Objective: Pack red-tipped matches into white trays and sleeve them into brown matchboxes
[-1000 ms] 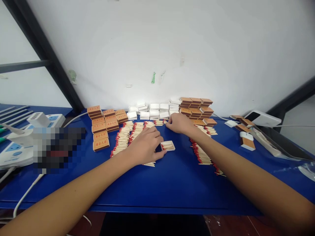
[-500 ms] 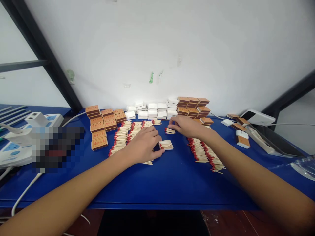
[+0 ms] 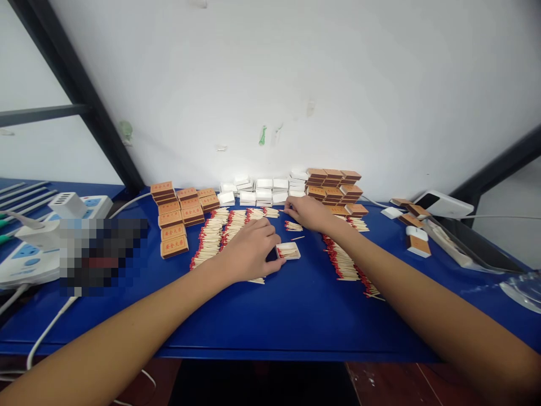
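My left hand (image 3: pixel 252 250) rests on the desk with thumb and index finger curved about the left end of a small white matchbox tray (image 3: pixel 296 255). A few red-headed matches (image 3: pixel 288 252) lie in that tray. Behind it, my right hand (image 3: pixel 310 212) is closed, fingertips together just above a small pile of matches (image 3: pixel 293 226); whether anything is pinched there is hidden. One loose match (image 3: pixel 298 238) lies between pile and tray. Long rows of matches (image 3: pixel 210 239) run partly under my left hand, and more matches (image 3: pixel 342 259) lie beside my right forearm.
Orange matchbox sleeves (image 3: pixel 173 232) are stacked at left, others (image 3: pixel 333 192) at right. White trays (image 3: pixel 264 194) are piled along the wall between them. A power strip (image 3: pixel 91 210) stands far left. On the right lie a white device (image 3: pixel 443 204) and several loose sleeves (image 3: pixel 418 246).
My right hand has moved slightly back and left, and its fingers have drawn together. A single match now lies apart in front of the small pile. My left hand stays at the tray.
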Motion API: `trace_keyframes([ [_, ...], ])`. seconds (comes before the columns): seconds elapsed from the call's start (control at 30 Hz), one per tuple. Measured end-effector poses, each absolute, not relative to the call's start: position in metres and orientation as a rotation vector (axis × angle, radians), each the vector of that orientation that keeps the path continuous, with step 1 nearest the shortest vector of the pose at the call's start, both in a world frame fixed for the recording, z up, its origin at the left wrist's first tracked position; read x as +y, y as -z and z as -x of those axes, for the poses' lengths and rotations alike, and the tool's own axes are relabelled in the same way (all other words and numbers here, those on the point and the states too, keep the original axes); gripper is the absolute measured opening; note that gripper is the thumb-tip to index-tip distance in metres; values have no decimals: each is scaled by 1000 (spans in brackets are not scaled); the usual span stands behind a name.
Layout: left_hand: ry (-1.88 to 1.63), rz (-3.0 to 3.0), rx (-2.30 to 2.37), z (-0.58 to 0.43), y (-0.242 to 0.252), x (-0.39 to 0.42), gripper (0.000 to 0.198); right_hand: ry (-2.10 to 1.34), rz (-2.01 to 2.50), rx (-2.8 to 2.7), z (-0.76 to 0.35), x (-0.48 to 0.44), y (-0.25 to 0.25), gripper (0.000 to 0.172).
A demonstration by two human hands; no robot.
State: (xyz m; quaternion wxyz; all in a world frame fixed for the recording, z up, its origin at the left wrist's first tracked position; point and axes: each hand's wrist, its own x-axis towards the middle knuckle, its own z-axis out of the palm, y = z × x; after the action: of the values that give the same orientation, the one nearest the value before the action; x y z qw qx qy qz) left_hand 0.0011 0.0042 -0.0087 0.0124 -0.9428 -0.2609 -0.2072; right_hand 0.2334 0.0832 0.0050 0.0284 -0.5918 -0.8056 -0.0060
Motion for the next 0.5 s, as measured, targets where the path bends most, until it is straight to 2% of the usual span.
trace_keyframes([
  [0.23, 640, 2942, -814, -1, 8, 4, 27, -25, 1782, -2526, -240, 74, -13, 17],
  [0.5, 628, 2922, -869, -1, 7, 4, 27, -58, 1635, -2585, -241, -1, -32, 20],
])
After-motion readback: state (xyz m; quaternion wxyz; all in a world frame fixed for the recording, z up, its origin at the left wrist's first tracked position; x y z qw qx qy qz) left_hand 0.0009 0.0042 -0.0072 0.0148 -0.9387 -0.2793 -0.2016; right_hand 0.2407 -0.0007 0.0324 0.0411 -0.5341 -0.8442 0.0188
